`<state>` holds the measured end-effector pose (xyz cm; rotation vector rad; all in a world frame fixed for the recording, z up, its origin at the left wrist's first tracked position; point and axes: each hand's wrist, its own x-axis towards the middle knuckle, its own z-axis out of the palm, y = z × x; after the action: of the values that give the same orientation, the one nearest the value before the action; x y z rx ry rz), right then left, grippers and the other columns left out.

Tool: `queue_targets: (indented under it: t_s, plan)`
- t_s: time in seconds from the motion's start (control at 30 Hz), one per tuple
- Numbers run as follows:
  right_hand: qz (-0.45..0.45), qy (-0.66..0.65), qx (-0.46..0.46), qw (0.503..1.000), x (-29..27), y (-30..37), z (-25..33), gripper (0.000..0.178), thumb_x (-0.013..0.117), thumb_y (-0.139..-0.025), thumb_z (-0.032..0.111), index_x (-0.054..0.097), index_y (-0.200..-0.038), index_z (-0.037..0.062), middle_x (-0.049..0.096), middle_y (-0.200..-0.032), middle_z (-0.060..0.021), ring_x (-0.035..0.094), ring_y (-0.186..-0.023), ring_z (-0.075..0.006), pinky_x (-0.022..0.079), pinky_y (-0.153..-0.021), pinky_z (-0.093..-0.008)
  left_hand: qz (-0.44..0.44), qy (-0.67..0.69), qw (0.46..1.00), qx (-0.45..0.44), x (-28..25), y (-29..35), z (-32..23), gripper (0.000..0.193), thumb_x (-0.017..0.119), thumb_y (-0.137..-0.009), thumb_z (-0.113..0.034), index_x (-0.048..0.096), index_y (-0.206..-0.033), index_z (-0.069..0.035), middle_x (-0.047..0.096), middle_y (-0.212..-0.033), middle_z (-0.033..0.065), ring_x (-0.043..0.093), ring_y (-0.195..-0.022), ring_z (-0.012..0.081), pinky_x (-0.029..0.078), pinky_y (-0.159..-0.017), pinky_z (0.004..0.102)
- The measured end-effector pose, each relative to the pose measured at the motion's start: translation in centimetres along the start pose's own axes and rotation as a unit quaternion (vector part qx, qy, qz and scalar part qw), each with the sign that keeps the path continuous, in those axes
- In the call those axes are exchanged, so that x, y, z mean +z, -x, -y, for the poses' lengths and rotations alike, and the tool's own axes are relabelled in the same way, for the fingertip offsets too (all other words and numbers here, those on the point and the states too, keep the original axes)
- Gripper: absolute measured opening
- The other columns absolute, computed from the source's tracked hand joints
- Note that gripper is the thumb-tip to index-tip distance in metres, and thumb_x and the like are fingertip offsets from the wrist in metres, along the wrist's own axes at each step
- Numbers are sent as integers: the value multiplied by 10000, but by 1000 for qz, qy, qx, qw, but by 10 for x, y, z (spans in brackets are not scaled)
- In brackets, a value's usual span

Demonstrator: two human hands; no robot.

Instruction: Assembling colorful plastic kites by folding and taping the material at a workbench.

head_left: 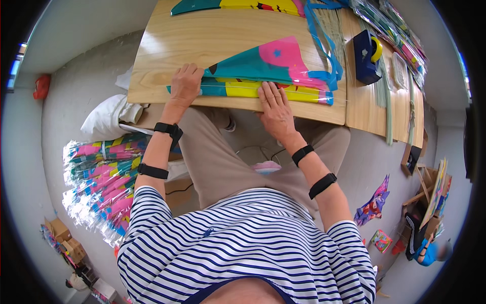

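Pressing one glossy folded kite (263, 76) onto the smooth wooden table (202, 35), I see two flat hands. My left hand (185, 86) and right hand (274, 104) both rest on it with fingers stretched out, slightly apart.

Both hands press flat on a folded kite (268, 71) of teal, pink and yellow at the wooden table's (202, 35) near edge — left hand (185, 86) on its tip, right hand (276, 106) mid-length; a blue tape dispenser (365, 57) stands nearby.

Wooden table (167, 55) on grey floor (76, 96)
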<state>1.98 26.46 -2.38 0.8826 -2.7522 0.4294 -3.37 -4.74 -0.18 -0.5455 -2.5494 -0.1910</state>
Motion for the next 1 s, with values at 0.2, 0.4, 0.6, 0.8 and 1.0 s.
queue_targets:
  t_s: [0.2,0.4,0.6,0.8,1.0]
  plan:
    - [-6,-2,-2,1000,2,0,0,845,785,-732,195,419,-1469,4,379,-1556,-145,339,-1456,-315,267,-1193,-482,-13,4,1000,12,-1,1,-5,105,626,-755,-38,624,-830,-113,568,-823,46,593,-831,257,472,-701,375]
    - [2,18,1,1000,2,0,2,824,766,-761,251,423,-1473,16,402,-1545,-131,353,-1449,-296,264,-1200,-478,-22,8,998,50,8,-13,-26,105,623,-761,-58,612,-859,-96,583,-854,56,593,-847,253,483,-740,366]
    - [1,19,5,1000,1,0,2,821,767,-755,238,427,-1468,15,407,-1540,-127,358,-1445,-294,266,-1200,-476,-15,16,993,114,19,-37,-57,88,625,-762,-102,583,-839,-106,563,-845,47,591,-853,231,479,-739,343]
    - [-7,27,1,1000,1,-1,3,810,770,-744,233,442,-1452,18,418,-1530,-122,364,-1442,-283,264,-1201,-474,3,26,989,143,25,-41,-74,78,623,-764,-118,575,-825,-113,543,-827,34,578,-839,207,461,-716,326]
    - [-20,29,6,999,4,0,2,805,774,-734,238,458,-1443,24,421,-1527,-115,369,-1438,-280,260,-1204,-472,18,25,989,143,24,-41,-74,108,620,-765,-115,586,-864,-91,545,-838,52,583,-833,229,478,-723,340]
